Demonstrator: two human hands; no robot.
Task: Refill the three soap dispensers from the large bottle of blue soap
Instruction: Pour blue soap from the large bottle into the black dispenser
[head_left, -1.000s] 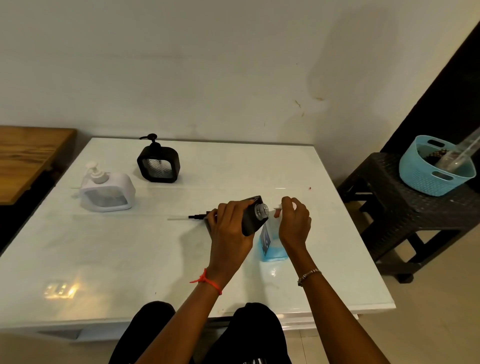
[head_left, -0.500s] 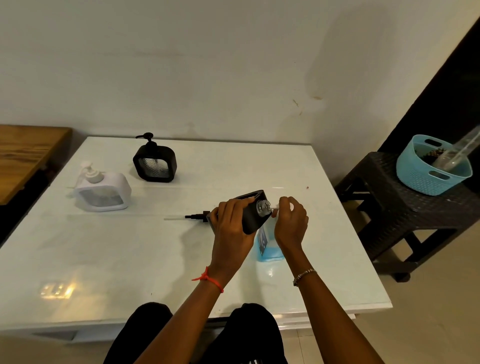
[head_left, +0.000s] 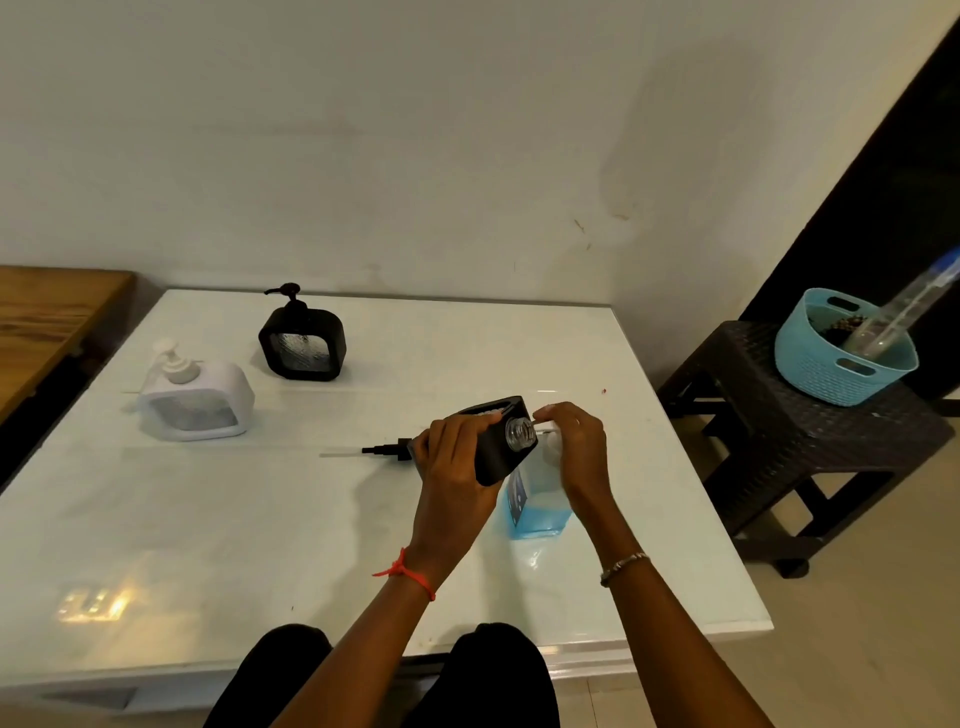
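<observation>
My left hand (head_left: 454, 462) grips an uncapped black soap dispenser (head_left: 501, 441), tipped on its side with its open threaded neck pointing right. My right hand (head_left: 574, 447) rests on the white pump head of the large blue soap bottle (head_left: 535, 504), which stands upright on the white table (head_left: 208, 545). The pump nozzle touches the dispenser's neck. The dispenser's removed black pump (head_left: 382, 449) lies on the table just left of my left hand. A white dispenser (head_left: 195, 397) and a second black dispenser (head_left: 303, 340) stand capped at the far left.
A dark wicker stool (head_left: 810, 447) stands right of the table, carrying a turquoise basket (head_left: 844, 358) with a clear tube in it. A wooden tabletop (head_left: 47, 312) sits at the far left. A wall runs behind the table. My knees are at the near edge.
My right hand closed in on the blue bottle's pump head, and the nozzle now meets the tipped dispenser's neck. My left hand keeps holding the dispenser in place.
</observation>
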